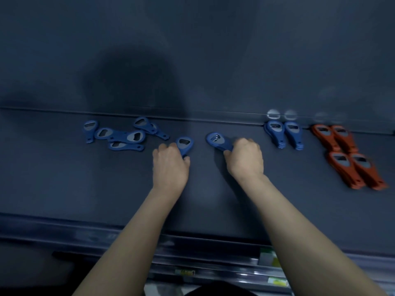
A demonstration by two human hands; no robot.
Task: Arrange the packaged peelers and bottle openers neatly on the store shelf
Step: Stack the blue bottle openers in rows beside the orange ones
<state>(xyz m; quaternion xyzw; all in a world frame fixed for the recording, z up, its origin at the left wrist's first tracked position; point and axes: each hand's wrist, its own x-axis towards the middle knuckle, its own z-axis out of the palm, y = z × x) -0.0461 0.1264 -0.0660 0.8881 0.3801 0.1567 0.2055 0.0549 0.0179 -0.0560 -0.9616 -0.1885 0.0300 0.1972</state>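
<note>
On the dark shelf, my left hand grips the handle of a blue bottle opener whose head points away from me. My right hand is closed on the handle of a small stack of blue bottle openers, heads tilted to the left. A loose, scattered pile of blue openers lies to the left near the back. Two neat stacks of blue openers stand at the back right. Further right lie orange openers in tidy stacked rows.
The shelf's back wall rises just behind the openers. The front edge rail runs below my forearms, with price labels and packaged goods on the shelf below.
</note>
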